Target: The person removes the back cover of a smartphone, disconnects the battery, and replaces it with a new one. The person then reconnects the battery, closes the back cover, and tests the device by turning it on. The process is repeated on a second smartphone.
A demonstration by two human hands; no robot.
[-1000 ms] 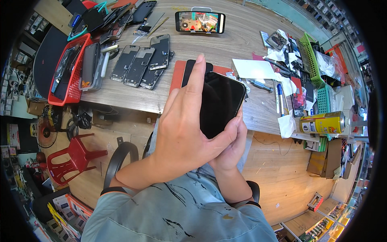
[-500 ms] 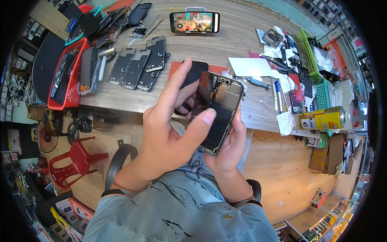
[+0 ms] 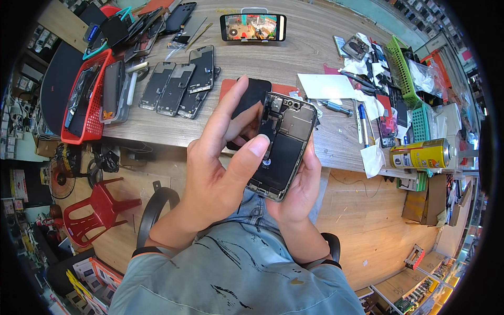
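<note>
An opened phone (image 3: 286, 147), its back or screen off the near face, shows a dark battery and metal-covered inner parts. My right hand (image 3: 296, 194) cradles it from below and along its right edge, fingers curled around it. My left hand (image 3: 218, 163) lies at the phone's left side, thumb against the left edge and index finger stretched upward. Its other fingers are bent beside the phone, partly hidden. Behind them a black glossy panel (image 3: 258, 86) lies over a red mat (image 3: 286, 90).
Several loose phone screens (image 3: 176, 89) lie left of the mat. A red basket (image 3: 105, 89) stands farther left. A propped phone (image 3: 253, 28) is at the back. White paper (image 3: 325, 86), a screwdriver (image 3: 336, 108), tools and a yellow spray can (image 3: 420, 154) are on the right.
A dark glossy piece over the phone's upper left side no longer shows there, and more of the inside is visible. My left thumb has shifted slightly left and up.
</note>
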